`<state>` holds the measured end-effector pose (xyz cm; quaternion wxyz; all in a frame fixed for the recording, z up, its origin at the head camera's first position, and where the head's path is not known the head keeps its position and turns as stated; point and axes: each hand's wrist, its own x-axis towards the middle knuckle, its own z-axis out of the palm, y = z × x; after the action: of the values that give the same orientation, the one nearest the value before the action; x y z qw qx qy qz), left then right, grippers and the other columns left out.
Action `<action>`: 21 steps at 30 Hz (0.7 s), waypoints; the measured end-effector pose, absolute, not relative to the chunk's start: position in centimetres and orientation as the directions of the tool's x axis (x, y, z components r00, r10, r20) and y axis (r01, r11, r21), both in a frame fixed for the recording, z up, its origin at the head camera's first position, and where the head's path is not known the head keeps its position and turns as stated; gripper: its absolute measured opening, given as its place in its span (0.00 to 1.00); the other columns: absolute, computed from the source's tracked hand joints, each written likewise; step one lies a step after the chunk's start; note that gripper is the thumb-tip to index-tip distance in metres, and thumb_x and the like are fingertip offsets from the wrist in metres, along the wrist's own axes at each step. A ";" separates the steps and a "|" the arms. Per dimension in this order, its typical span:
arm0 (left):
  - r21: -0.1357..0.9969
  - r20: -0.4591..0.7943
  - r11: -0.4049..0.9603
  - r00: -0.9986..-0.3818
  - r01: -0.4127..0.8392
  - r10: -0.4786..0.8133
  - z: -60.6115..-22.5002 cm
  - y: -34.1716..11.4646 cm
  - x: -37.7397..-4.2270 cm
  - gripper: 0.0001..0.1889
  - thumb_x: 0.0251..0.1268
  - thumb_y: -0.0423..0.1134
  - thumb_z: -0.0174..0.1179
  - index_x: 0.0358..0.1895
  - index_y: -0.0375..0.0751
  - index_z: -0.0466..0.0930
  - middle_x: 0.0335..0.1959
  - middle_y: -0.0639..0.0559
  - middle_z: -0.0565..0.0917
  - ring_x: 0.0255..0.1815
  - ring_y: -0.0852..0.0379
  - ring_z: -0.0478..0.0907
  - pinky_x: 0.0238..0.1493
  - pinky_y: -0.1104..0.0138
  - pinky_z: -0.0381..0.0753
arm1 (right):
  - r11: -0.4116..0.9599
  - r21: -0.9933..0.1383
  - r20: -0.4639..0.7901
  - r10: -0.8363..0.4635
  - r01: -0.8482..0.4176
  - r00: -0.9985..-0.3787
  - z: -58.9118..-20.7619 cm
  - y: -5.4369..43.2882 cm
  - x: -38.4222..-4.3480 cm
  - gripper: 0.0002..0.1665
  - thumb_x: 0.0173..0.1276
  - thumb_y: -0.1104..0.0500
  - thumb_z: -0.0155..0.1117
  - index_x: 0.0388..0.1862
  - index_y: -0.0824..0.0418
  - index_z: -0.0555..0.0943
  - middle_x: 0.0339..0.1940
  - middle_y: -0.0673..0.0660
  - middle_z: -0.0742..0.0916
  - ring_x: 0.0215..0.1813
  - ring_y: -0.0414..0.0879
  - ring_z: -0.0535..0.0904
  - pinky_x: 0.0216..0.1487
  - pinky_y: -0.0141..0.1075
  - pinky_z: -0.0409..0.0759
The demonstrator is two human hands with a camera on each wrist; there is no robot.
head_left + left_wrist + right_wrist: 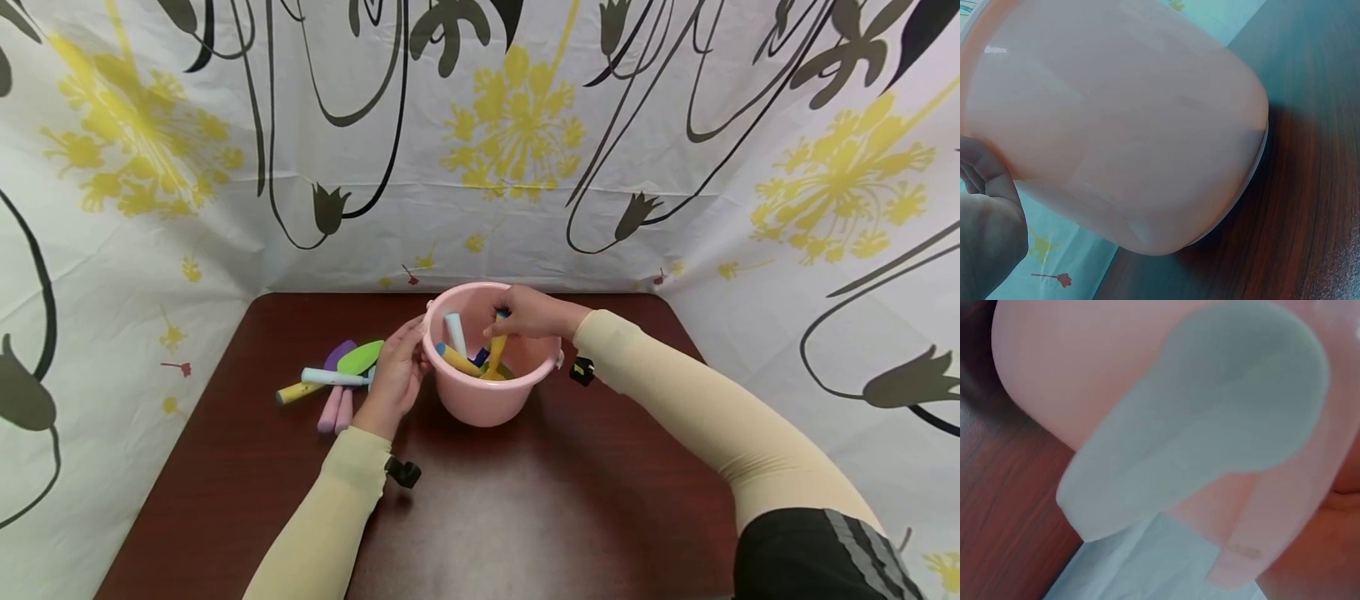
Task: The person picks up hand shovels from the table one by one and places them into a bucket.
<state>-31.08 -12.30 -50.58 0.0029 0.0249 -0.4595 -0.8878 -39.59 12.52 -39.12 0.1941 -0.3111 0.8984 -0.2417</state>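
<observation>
A pink bucket (pixel 484 400) stands upright on the table. At its left rim my left hand (pixel 399 371) grips the edge; the left wrist view has the same hand (pixel 991 219) beside the bucket wall (pixel 1129 125). My right hand (pixel 534 312) reaches over the far right rim and pinches a yellow toy tool (pixel 497 354) with a dark blue end, its lower part down inside the bucket. Also in the bucket are a light blue handle (pixel 455 333) and a yellow handle with a blue tip (pixel 459 360). The bucket's pale handle mount (pixel 1210 412) fills the right wrist view.
Left of the bucket lies a pile of toy tools: a green oval head (pixel 360 358), a purple one (pixel 340 353), a light blue handle (pixel 333 377), a yellow handle (pixel 296 392) and pink handles (pixel 330 411). A patterned cloth (pixel 480 225) hangs around the brown table (pixel 480 517).
</observation>
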 end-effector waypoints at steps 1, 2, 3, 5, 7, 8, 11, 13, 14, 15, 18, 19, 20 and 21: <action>0.816 -0.041 -0.578 -0.999 -0.017 -0.029 -50.6 -12.3 -31.1 0.21 0.85 0.46 0.65 0.71 0.41 0.84 0.39 0.49 0.81 0.31 0.60 0.73 0.33 0.72 0.76 | 0.688 -0.551 -0.191 -0.656 -0.473 -0.730 -39.2 12.5 -39.6 0.10 0.78 0.52 0.77 0.45 0.58 0.88 0.34 0.54 0.86 0.36 0.48 0.80 0.40 0.39 0.79; 0.815 -0.042 -0.579 -0.999 -0.017 -0.030 -50.6 -12.3 -31.1 0.21 0.85 0.47 0.65 0.71 0.42 0.84 0.40 0.49 0.81 0.31 0.60 0.73 0.33 0.72 0.76 | 0.685 -0.548 -0.185 -0.660 -0.481 -0.728 -39.3 12.4 -39.6 0.10 0.78 0.53 0.77 0.47 0.58 0.88 0.37 0.53 0.87 0.39 0.49 0.81 0.42 0.40 0.80; 0.816 -0.042 -0.578 -0.999 -0.017 -0.029 -50.5 -12.3 -31.1 0.21 0.85 0.47 0.65 0.71 0.42 0.84 0.41 0.48 0.81 0.31 0.60 0.73 0.33 0.72 0.76 | 0.686 -0.534 -0.180 -0.663 -0.493 -0.727 -39.4 12.4 -39.6 0.09 0.78 0.55 0.77 0.49 0.58 0.88 0.40 0.53 0.87 0.42 0.49 0.82 0.45 0.41 0.81; 0.817 -0.043 -0.577 -0.999 -0.019 -0.027 -50.5 -12.3 -31.0 0.21 0.85 0.47 0.65 0.72 0.42 0.84 0.43 0.47 0.81 0.32 0.59 0.73 0.34 0.72 0.76 | 0.692 -0.512 -0.172 -0.663 -0.509 -0.728 -39.5 12.4 -39.5 0.10 0.78 0.57 0.77 0.51 0.58 0.87 0.44 0.54 0.88 0.46 0.51 0.83 0.49 0.43 0.83; 0.819 -0.046 -0.574 -0.999 -0.023 -0.026 -50.5 -12.3 -31.0 0.21 0.84 0.47 0.66 0.71 0.43 0.84 0.45 0.45 0.81 0.32 0.59 0.73 0.34 0.72 0.76 | 0.701 -0.486 -0.163 -0.660 -0.522 -0.734 -39.7 12.4 -39.5 0.11 0.77 0.58 0.77 0.52 0.59 0.86 0.46 0.55 0.88 0.47 0.51 0.82 0.51 0.43 0.83; 0.819 -0.047 -0.573 -0.999 -0.024 -0.026 -50.5 -12.3 -31.0 0.21 0.84 0.47 0.66 0.72 0.43 0.84 0.47 0.44 0.80 0.33 0.59 0.73 0.34 0.72 0.77 | 0.703 -0.475 -0.158 -0.659 -0.529 -0.735 -39.7 12.4 -39.4 0.11 0.76 0.59 0.77 0.52 0.60 0.86 0.47 0.55 0.88 0.47 0.51 0.82 0.52 0.44 0.84; 0.822 -0.050 -0.569 -0.998 -0.026 -0.027 -50.5 -12.3 -31.0 0.21 0.84 0.47 0.66 0.71 0.43 0.84 0.50 0.41 0.80 0.33 0.59 0.73 0.35 0.72 0.77 | 0.706 -0.449 -0.145 -0.662 -0.547 -0.735 -39.9 12.3 -39.2 0.13 0.76 0.61 0.77 0.54 0.63 0.85 0.47 0.56 0.88 0.46 0.51 0.82 0.52 0.44 0.85; 0.821 -0.051 -0.570 -0.998 -0.027 -0.028 -50.6 -12.3 -31.0 0.21 0.84 0.46 0.66 0.71 0.43 0.84 0.50 0.41 0.80 0.33 0.59 0.73 0.34 0.72 0.76 | 0.707 -0.421 -0.134 -0.668 -0.568 -0.732 -39.9 12.3 -39.1 0.15 0.76 0.63 0.77 0.57 0.64 0.85 0.47 0.57 0.88 0.46 0.51 0.82 0.52 0.43 0.85; 0.821 -0.051 -0.571 -0.998 -0.026 -0.028 -50.6 -12.3 -31.0 0.21 0.84 0.46 0.66 0.71 0.43 0.84 0.50 0.41 0.80 0.33 0.59 0.73 0.34 0.72 0.76 | 0.709 -0.408 -0.132 -0.669 -0.575 -0.732 -39.9 12.3 -39.1 0.15 0.76 0.63 0.76 0.58 0.64 0.85 0.48 0.57 0.87 0.46 0.51 0.82 0.51 0.43 0.85; 0.820 -0.050 -0.572 -0.998 -0.025 -0.028 -50.6 -12.3 -31.0 0.21 0.84 0.46 0.65 0.71 0.43 0.84 0.49 0.41 0.80 0.33 0.60 0.73 0.34 0.72 0.76 | 0.711 -0.387 -0.127 -0.672 -0.587 -0.730 -39.9 12.2 -39.0 0.16 0.77 0.63 0.76 0.59 0.64 0.84 0.49 0.57 0.87 0.46 0.51 0.83 0.52 0.43 0.85; 0.820 -0.043 -0.572 -0.999 -0.019 -0.030 -50.6 -12.3 -31.1 0.21 0.85 0.47 0.65 0.71 0.43 0.84 0.46 0.43 0.80 0.32 0.60 0.73 0.33 0.72 0.76 | 0.721 -0.333 -0.115 -0.671 -0.608 -0.733 -39.9 12.1 -38.9 0.18 0.77 0.63 0.74 0.62 0.64 0.84 0.55 0.58 0.85 0.49 0.51 0.83 0.55 0.44 0.86; 0.820 -0.042 -0.572 -0.999 -0.017 -0.031 -50.6 -12.3 -31.1 0.21 0.85 0.47 0.65 0.71 0.43 0.84 0.45 0.44 0.80 0.32 0.60 0.73 0.33 0.72 0.76 | 0.725 -0.321 -0.112 -0.668 -0.609 -0.736 -39.8 12.1 -38.8 0.18 0.78 0.62 0.74 0.63 0.63 0.84 0.57 0.59 0.85 0.51 0.51 0.83 0.56 0.44 0.86; 0.820 -0.040 -0.572 -0.999 -0.015 -0.031 -50.6 -12.3 -31.0 0.21 0.85 0.47 0.64 0.71 0.43 0.84 0.44 0.44 0.79 0.31 0.60 0.73 0.33 0.72 0.76 | 0.729 -0.313 -0.109 -0.664 -0.608 -0.740 -39.8 12.1 -38.8 0.19 0.78 0.62 0.74 0.64 0.63 0.83 0.59 0.59 0.84 0.52 0.51 0.83 0.57 0.45 0.86; 0.820 -0.039 -0.572 -0.999 -0.015 -0.031 -50.6 -12.4 -31.1 0.21 0.85 0.47 0.64 0.71 0.43 0.84 0.43 0.45 0.80 0.31 0.60 0.73 0.33 0.72 0.76 | 0.734 -0.309 -0.105 -0.659 -0.605 -0.745 -39.8 12.1 -38.8 0.19 0.78 0.61 0.74 0.64 0.62 0.83 0.60 0.59 0.84 0.53 0.51 0.83 0.58 0.45 0.86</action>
<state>-31.06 -12.35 -50.57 0.0046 0.0246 -0.4627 -0.8862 -38.80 12.09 -39.81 0.1039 -0.3416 0.9252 -0.1284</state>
